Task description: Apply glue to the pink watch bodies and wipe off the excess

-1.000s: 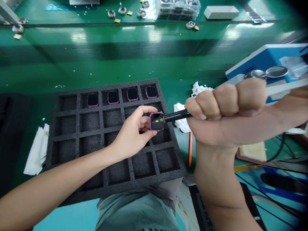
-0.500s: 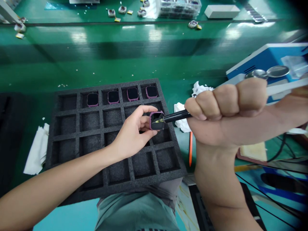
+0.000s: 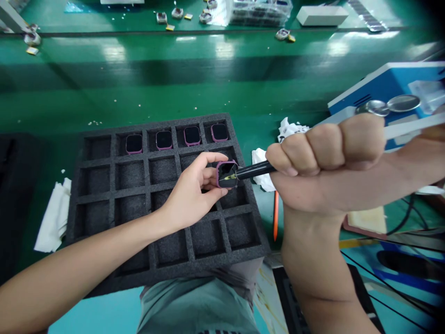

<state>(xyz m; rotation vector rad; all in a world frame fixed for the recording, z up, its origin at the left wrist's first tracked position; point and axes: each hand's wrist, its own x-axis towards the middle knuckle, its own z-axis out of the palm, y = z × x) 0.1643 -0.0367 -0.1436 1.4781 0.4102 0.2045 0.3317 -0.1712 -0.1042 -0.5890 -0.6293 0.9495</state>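
Note:
Between the thumb and fingers of my left hand (image 3: 194, 192) is a smartwatch (image 3: 225, 174) without a strap, purple-framed with a dark glossy face, held tilted above a black foam tray (image 3: 163, 171). My right hand (image 3: 323, 157) is a fist around a black pen-like tool (image 3: 255, 170). The tool's narrow front end meets or nearly meets the watch's right edge; I cannot tell whether they touch. A yellowish streak shows on the watch face by the tip. Several more purple smartwatches (image 3: 192, 135) lie in the tray's back row.
Crumpled white tissue (image 3: 263, 169) and an orange stick (image 3: 276, 215) lie right of the tray. A folded white cloth (image 3: 53, 218) is at its left. A blue-and-white device (image 3: 392, 88) stands at the right. Small parts and a clear box (image 3: 259, 13) sit on the back ledge.
Both hands, the watch and the tool stay almost where they were. The view has shifted very slightly.

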